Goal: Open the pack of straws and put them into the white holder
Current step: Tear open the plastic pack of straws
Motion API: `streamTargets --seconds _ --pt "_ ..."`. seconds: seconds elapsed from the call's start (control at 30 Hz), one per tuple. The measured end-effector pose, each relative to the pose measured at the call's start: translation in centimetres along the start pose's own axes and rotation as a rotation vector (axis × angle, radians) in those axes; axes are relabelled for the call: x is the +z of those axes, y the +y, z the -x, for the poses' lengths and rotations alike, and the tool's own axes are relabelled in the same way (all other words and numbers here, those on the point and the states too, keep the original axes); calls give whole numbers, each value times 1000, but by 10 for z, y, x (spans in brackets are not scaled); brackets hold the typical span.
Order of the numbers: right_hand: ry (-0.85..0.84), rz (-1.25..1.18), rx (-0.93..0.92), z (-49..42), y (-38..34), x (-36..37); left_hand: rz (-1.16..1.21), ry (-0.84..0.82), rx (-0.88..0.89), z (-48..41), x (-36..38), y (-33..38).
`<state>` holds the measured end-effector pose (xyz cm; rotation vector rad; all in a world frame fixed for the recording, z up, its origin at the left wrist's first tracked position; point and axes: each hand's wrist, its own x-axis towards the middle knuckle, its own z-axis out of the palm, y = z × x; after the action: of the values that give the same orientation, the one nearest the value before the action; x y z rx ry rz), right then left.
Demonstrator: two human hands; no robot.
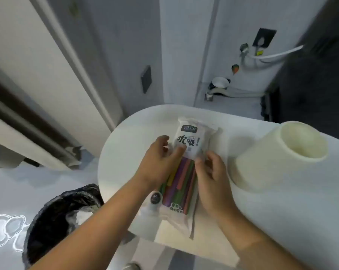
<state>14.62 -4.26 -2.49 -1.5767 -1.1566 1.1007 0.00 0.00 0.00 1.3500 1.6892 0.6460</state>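
**A:** Where is the pack of straws (182,178)?

**B:** Between 2 hands, over the white counter (125,152). The left hand (157,162) curls its fingers (176,154) round the pack's left edge, thumb across the printed label. The right hand (211,178) pinches the right edge just below that label.

**A:** Is it open?

**B:** Both ends look sealed. Coloured straws show through the clear lower part.

**A:** What room is there?

**B:** Right of the right fingers (200,162) is a strip of counter, then the white holder (271,158), standing mouth up, apart from the pack. Left of the left fingers the counter's rounded edge is near, with 1 black-lined bin (55,211) below it.
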Motion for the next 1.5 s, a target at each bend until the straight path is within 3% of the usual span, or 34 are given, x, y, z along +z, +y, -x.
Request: streamTargets --seconds 0.1,0.37,0.77,0.93,1.13,1.23,1.33,1.4,1.5 --pt "25 -24 -45 -13 4 1 46 -17 0 -17 5 0" --pt "-101 -230 2 -34 2 -6 242 -52 45 -23 0 14" --pt "-169 -382 -182 20 -69 -48 366 -87 383 60 -3 61" --pt "-107 -456 -234 60 -100 -70 408 -46 447 103 -6 74" --pt "21 -446 -308 97 -121 -109 280 -192 473 139 -4 83" --pt "59 -424 -359 111 -123 -124 338 -68 457 149 6 90" --pt "111 -464 -402 118 -121 -131 263 208 458 155 13 97" --pt "117 -485 -421 121 -121 -130 306 266 471 163 14 104" --pt "51 -514 -426 126 -116 -121 545 41 479 174 15 110"
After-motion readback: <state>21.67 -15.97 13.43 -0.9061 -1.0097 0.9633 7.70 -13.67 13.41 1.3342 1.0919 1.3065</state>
